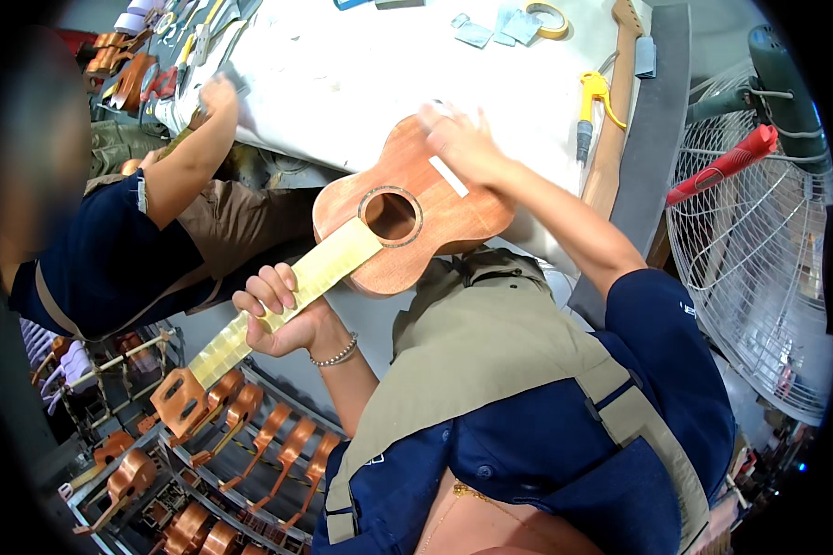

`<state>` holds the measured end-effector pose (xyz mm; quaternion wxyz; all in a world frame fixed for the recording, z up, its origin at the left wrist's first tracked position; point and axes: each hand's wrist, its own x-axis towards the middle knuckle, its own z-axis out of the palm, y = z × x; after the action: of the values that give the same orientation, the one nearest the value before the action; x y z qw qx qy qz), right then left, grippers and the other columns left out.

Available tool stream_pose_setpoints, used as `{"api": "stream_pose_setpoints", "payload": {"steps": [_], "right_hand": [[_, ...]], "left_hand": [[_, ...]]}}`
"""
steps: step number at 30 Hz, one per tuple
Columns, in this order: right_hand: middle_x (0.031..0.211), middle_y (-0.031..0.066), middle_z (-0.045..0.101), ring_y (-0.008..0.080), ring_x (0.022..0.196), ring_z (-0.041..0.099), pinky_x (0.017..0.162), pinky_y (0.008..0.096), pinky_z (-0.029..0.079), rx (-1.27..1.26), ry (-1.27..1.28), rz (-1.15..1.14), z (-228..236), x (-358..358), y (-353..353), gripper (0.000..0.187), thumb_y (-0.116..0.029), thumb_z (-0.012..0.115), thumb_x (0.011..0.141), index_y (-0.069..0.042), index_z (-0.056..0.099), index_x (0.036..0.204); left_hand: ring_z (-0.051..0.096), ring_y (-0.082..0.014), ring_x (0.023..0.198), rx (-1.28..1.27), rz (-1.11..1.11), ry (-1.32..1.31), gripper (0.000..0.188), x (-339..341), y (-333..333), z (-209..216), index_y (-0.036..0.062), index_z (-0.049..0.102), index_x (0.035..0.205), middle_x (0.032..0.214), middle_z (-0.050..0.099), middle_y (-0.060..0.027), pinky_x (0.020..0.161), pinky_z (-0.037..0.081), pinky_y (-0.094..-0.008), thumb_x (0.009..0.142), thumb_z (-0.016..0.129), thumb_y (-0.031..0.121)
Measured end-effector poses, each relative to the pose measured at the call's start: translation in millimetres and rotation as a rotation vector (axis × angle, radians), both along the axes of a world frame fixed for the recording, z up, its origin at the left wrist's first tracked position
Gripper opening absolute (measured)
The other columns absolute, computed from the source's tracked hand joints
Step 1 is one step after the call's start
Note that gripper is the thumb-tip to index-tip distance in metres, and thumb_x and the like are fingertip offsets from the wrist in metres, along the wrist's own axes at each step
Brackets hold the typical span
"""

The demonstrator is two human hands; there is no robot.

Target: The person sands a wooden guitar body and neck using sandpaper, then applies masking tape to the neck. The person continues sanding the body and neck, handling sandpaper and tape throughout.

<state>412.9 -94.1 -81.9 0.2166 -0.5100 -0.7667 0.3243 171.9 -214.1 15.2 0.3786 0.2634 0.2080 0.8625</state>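
Note:
A ukulele (379,268) with a bare wooden body and a dark round sound hole lies slanted across my lap, against the white-covered table edge. Yellow tape (329,265) covers its fretboard, and a pale strip (449,177) marks the bridge area. My left hand (282,310), with a beaded bracelet at the wrist, is closed around the neck partway to the slotted headstock (180,402). Over the lower part of the body, close to the pale strip, my right hand (463,146) is smeared by motion. Whether its fingers hold anything is not visible.
A co-worker (111,240) sits close on the left, one hand on the table (333,83). A yellow air gun (594,97), a wooden neck (611,139), a tape roll (548,18) and grey-blue sheets (518,26) lie there. A fan (759,240) stands right; racked small instruments (287,444) fill the lower left.

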Motion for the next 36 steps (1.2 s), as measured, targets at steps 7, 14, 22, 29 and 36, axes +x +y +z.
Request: {"api": "stream_pose_setpoints", "payload": {"steps": [7, 14, 22, 29, 36], "right_hand": [[0.145, 0.0077, 0.029, 0.0253, 0.132, 0.03, 0.105, 0.0564, 0.02, 0.079, -0.233, -0.034, -18, 16, -5, 0.05, -0.033, 0.038, 0.093, -0.014, 0.033, 0.139], [0.148, 0.0039, 0.025, 0.0284, 0.137, 0.02, 0.106, 0.0595, 0.007, 0.368, -0.526, 0.098, 5, -1, -86, 0.06, -0.038, 0.039, 0.092, -0.018, 0.019, 0.145], [0.143, 0.0138, 0.03, 0.0296, 0.136, 0.02, 0.105, 0.0613, 0.005, 0.273, -0.107, 0.121, 59, -40, -139, 0.059, -0.034, 0.05, 0.088, -0.006, 0.035, 0.137], [0.151, -0.0015, 0.017, 0.0242, 0.139, 0.012, 0.107, 0.0584, -0.004, 0.026, -0.403, -0.299, -19, 51, -151, 0.051, -0.039, 0.028, 0.096, -0.023, 0.019, 0.145], [0.139, 0.0156, 0.035, 0.0283, 0.123, 0.045, 0.101, 0.0418, 0.033, -0.095, 0.445, -0.68, 1, 79, -125, 0.053, -0.036, 0.03, 0.098, -0.009, 0.023, 0.143]], "left_hand": [[0.029, -0.0078, 0.045, -0.088, 0.083, 0.013, 0.014, 3, -1, 1, 0.0143, 0.035, 0.065, 0.052, 0.029, 0.0031, 0.05, 0.031, -0.0226, 0.071, 0.045, 0.022], [0.029, -0.009, 0.046, -0.092, 0.109, 0.036, 0.014, 2, -1, 0, 0.0142, 0.035, 0.063, 0.052, 0.028, 0.0024, 0.052, 0.031, -0.0251, 0.071, 0.044, 0.021], [0.029, -0.01, 0.046, -0.118, 0.123, 0.038, 0.015, 7, 7, 7, 0.0139, 0.036, 0.063, 0.052, 0.029, 0.002, 0.051, 0.031, -0.0253, 0.071, 0.045, 0.023], [0.028, -0.0104, 0.047, -0.082, 0.076, -0.002, 0.018, 1, 7, 1, 0.0137, 0.039, 0.063, 0.053, 0.028, 0.0018, 0.052, 0.031, -0.0254, 0.072, 0.049, 0.026], [0.039, -0.0138, 0.06, 0.334, -0.328, 0.173, 0.029, 26, 53, 60, 0.0101, 0.045, 0.079, 0.067, 0.039, -0.0009, 0.059, 0.036, -0.027, 0.083, 0.053, 0.038]]}}
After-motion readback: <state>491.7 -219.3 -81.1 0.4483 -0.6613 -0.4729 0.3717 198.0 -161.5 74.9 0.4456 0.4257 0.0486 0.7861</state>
